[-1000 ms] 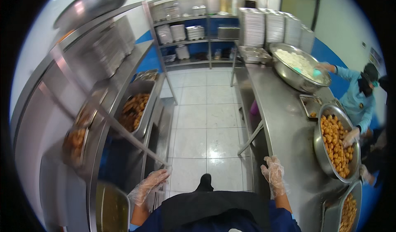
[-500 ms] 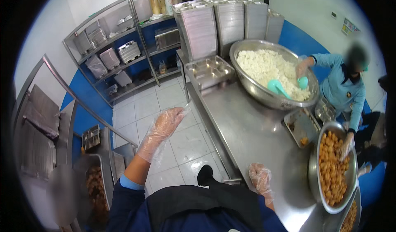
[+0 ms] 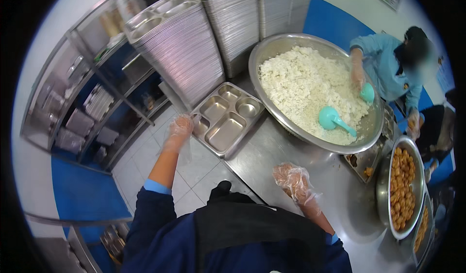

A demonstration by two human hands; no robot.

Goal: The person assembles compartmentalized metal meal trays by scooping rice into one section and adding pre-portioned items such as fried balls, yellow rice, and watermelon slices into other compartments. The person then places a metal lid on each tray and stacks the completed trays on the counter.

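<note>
My left hand (image 3: 179,128), in a clear plastic glove, is at the left corner of a steel compartment tray (image 3: 226,130), its fingers curled around the rim. Nothing lies in the tray's compartments, and it sits at the table's far left end. Above the steel table (image 3: 262,151), my gloved right hand (image 3: 294,182) hangs with loosely closed fingers; I see nothing in them. A large steel bowl of white rice (image 3: 310,93) stands just beyond. In it lies a turquoise scoop (image 3: 331,118). Across the bowl, a co-worker's gloved hand (image 3: 357,76) is at a second turquoise scoop (image 3: 367,93).
Tall stacks of compartment trays (image 3: 182,49) rise behind the single tray. At the right stands a bowl of round browned food pieces (image 3: 402,188), near a small tray with food scraps (image 3: 366,162). Metal shelves (image 3: 97,74) line the far left; below is tiled floor (image 3: 187,200).
My view has swung toward the tray stacks. My left hand has gone from over the floor to the tray's corner. My right hand has moved forward over the table.
</note>
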